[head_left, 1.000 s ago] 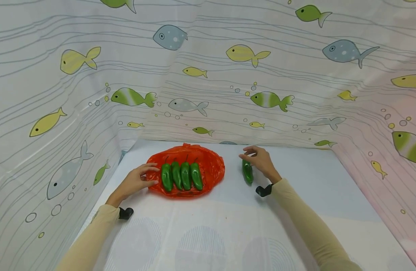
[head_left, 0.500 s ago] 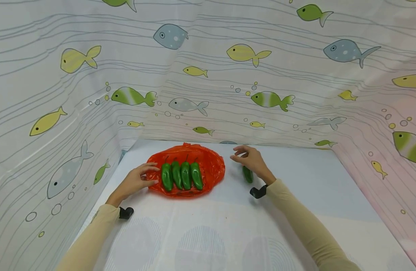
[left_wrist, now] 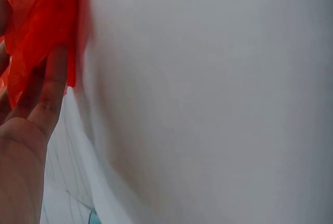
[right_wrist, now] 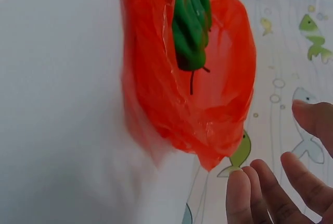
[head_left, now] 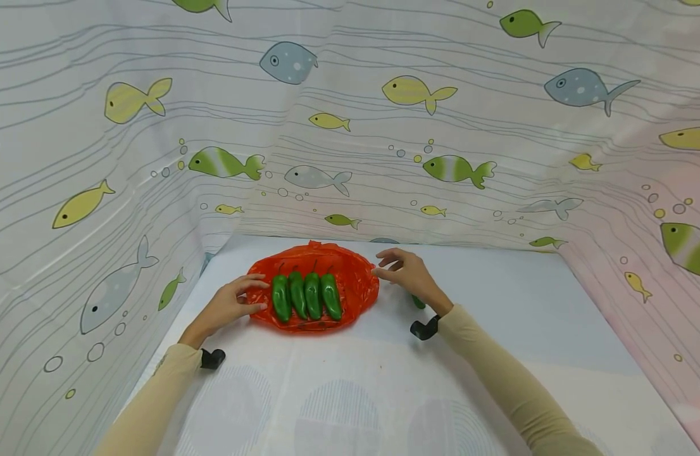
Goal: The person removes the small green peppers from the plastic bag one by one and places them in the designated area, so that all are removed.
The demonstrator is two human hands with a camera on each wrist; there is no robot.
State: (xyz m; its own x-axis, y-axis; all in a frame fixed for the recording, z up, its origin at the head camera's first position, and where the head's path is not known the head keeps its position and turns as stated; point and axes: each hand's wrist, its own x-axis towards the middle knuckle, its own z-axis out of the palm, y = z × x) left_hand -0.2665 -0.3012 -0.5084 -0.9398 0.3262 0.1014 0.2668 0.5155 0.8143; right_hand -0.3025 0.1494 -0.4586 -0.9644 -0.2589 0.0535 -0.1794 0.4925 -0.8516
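Four green peppers (head_left: 312, 297) lie in a red bag (head_left: 358, 296) between the left hand (head_left: 227, 307) and right hand (head_left: 407, 272).

lone pepper (head_left: 419, 303): all but one tip hidden behind the right hand (head_left: 406, 272), head view
right hand: cut off by the right and bottom edges, right wrist view
left hand (head_left: 227, 307): cut off by the left edge, left wrist view
red bag (head_left: 361, 282): cut off at top and left, left wrist view; partly blurred, right wrist view
bagged peppers (head_left: 312, 296): cut off at top, right wrist view
dark speck (head_left: 381, 367): too small to tell
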